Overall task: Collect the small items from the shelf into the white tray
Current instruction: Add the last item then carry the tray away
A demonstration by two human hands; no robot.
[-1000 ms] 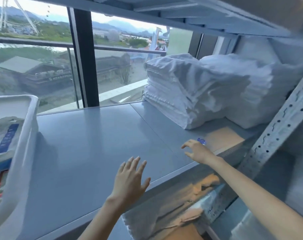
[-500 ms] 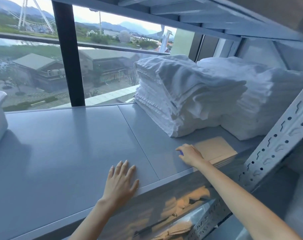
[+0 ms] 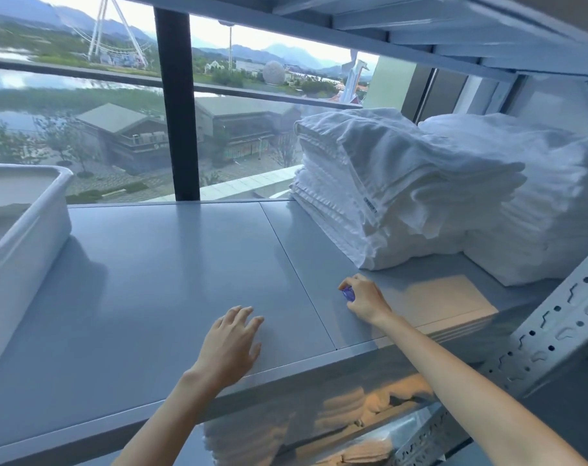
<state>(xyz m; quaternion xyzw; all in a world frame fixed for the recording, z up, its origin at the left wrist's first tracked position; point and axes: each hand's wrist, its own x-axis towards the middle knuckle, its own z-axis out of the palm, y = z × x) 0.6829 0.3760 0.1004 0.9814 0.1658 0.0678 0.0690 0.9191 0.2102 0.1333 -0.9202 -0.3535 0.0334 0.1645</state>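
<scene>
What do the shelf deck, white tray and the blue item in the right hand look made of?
The shelf deck: looks like painted sheet metal, grey satin; soft reflections, panel seam, folded front lip. The white tray: probably moulded plastic, smooth; rounded rim. The blue item pinched in the right hand: translucent blue, possibly plastic; too small to tell.

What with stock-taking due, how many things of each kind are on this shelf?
White tray: 1
Stacks of folded white towels: 2
Small blue item, held by the right hand: 1
Flat beige board: 1
Total: 5
</scene>
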